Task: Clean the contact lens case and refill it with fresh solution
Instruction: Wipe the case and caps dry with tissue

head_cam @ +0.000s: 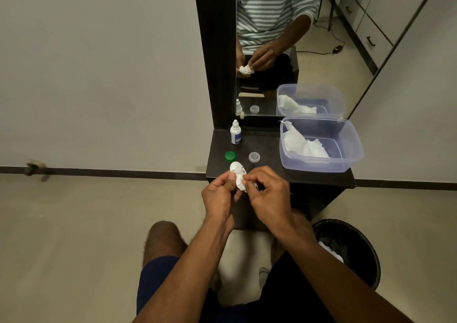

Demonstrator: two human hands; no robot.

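Observation:
My left hand point(220, 194) grips the white contact lens case point(235, 169) over the front edge of the dark shelf point(269, 172). My right hand point(268, 194) pinches a crumpled piece of white tissue point(241, 185) against the case. Much of the case is hidden by the tissue and my fingers. On the shelf lie a green cap point(230, 156) and a clear cap point(254, 157). The white solution bottle point(235, 133) stands upright at the shelf's back left.
A clear plastic box point(346, 147) holding white tissues sits on the shelf's right side. A mirror point(284, 46) rises behind the shelf. A black bin point(363, 246) with used tissue stands on the floor at the right. My knees are below the shelf.

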